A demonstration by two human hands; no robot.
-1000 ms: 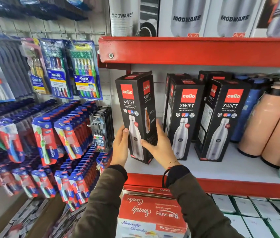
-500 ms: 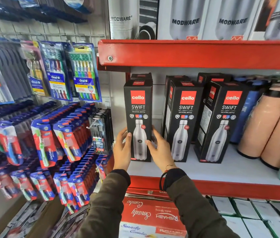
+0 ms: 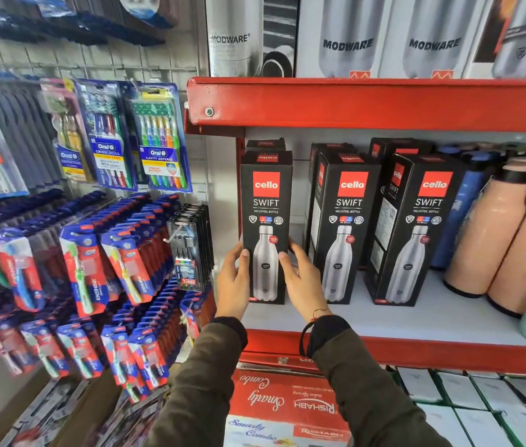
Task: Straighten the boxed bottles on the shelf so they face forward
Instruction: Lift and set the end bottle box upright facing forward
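Head view: upright boxed bottle (image 3: 265,227) clasped between both hands (image 3: 268,279).

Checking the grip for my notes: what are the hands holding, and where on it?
Left hand and right hand clasp the leftmost Cello Swift box by its lower side edges.
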